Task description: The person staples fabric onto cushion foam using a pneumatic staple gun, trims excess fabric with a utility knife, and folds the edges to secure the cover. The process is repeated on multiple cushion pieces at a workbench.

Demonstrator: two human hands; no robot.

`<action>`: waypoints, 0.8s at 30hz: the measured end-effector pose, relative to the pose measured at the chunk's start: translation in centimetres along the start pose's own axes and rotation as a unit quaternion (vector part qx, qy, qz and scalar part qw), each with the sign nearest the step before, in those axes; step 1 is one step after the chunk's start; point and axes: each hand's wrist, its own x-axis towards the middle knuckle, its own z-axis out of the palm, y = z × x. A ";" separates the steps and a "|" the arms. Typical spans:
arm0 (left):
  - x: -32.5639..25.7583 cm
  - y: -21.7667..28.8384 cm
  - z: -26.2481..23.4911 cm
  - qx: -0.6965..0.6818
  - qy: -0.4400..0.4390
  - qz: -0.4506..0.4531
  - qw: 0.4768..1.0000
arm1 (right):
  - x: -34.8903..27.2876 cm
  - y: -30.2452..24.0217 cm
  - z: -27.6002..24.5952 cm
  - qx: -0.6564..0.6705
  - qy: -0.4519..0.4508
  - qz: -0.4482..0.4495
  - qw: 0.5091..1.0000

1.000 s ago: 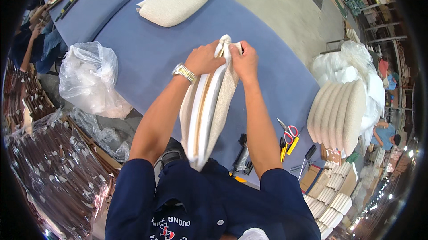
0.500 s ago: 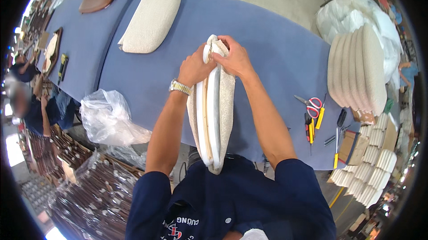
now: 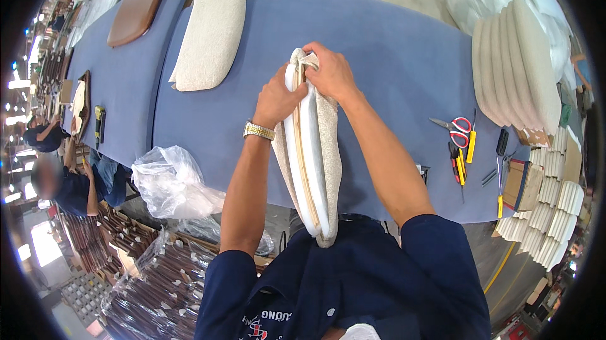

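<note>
A seat cushion [image 3: 292, 125] stands on edge between my arms, its lower end against my shirt. Its open side faces up and shows a thin wooden board [image 3: 305, 169] between white foam layers [image 3: 319, 163]. Around the foam lies a cream textured fabric cover [image 3: 329, 128]. My left hand [image 3: 278, 99] grips the far end from the left, thumb on the foam beside the board. My right hand [image 3: 332, 75] is closed on the cover's edge at the same end, with a fold of fabric turned outward there. Some of its fingertips are hidden.
A finished-looking cream cushion [image 3: 209, 37] lies at the far left of the blue table [image 3: 391, 43]; a brown one [image 3: 140, 8] is beyond it. On the right are stacked cream cushions [image 3: 514, 65], red-handled scissors [image 3: 456, 126] and screwdrivers [image 3: 471, 147]. A plastic bag [image 3: 167, 182] hangs at left.
My right hand has drawn the cover's edge slightly outward at the far end, baring more of the board there. My left hand keeps its grip. The whole view has shifted a little.
</note>
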 end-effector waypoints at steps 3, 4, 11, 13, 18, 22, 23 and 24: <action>0.3 -0.5 -0.1 -0.022 -0.011 0.013 1.000 | -0.1 -0.4 0.1 0.001 0.004 0.015 1.000; 0.4 -0.6 -0.2 -0.028 -0.018 0.009 0.999 | -0.2 -0.4 0.1 0.002 0.005 0.021 1.000; 0.2 -0.6 -0.2 -0.015 -0.020 0.013 1.000 | -0.3 -0.4 0.0 0.041 -0.008 0.032 0.999; 0.0 -0.6 0.0 -0.008 -0.005 0.020 1.000 | -0.2 0.0 0.2 0.053 -0.001 0.028 0.998; -0.5 -0.3 0.0 -0.013 0.009 0.009 1.000 | -0.4 0.0 0.1 0.046 -0.004 0.008 0.999; -0.6 0.2 0.7 0.006 0.014 -0.028 0.999 | -0.8 1.3 -0.1 0.072 0.014 -0.024 0.997; -0.7 0.4 0.7 0.007 0.012 -0.035 0.999 | -1.0 1.2 -0.2 0.079 0.007 -0.007 0.997; -0.9 0.4 0.6 0.007 0.009 -0.042 0.999 | -1.1 1.1 -0.2 0.076 0.009 -0.009 0.997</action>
